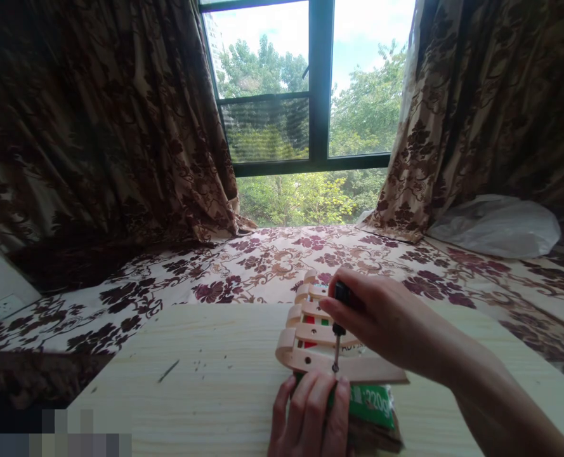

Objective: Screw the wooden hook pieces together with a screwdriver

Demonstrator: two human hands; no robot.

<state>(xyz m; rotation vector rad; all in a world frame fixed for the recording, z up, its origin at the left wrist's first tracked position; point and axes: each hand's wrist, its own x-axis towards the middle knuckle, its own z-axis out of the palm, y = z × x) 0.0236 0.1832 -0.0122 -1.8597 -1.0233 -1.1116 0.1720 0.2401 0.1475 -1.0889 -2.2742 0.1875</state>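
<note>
My right hand (pixel 362 304) is closed round the black handle of a screwdriver (pixel 337 346), held nearly upright. Its tip meets a screw (pixel 335 367) in the front slat of a pale slatted wooden rack (pixel 372 368) with rounded, bent ends. Dark round holes or screw heads show along the other slats. My left hand (pixel 310 412) is bent against the rack's front edge, fingers together; its thumb is hidden. Beneath the rack lies a green-labelled plastic packet (pixel 372 406) marked "220g", partly covered by my left hand.
The pale wooden board (pixel 205 368) carries a thin dark sliver (pixel 168 370) and several small dark bits. Behind it spreads a floral cloth (pixel 272 260) below a window (pixel 320 82). Patterned curtains (pixel 167 127) hang on both sides. A white plastic bag (pixel 500 225) lies at right.
</note>
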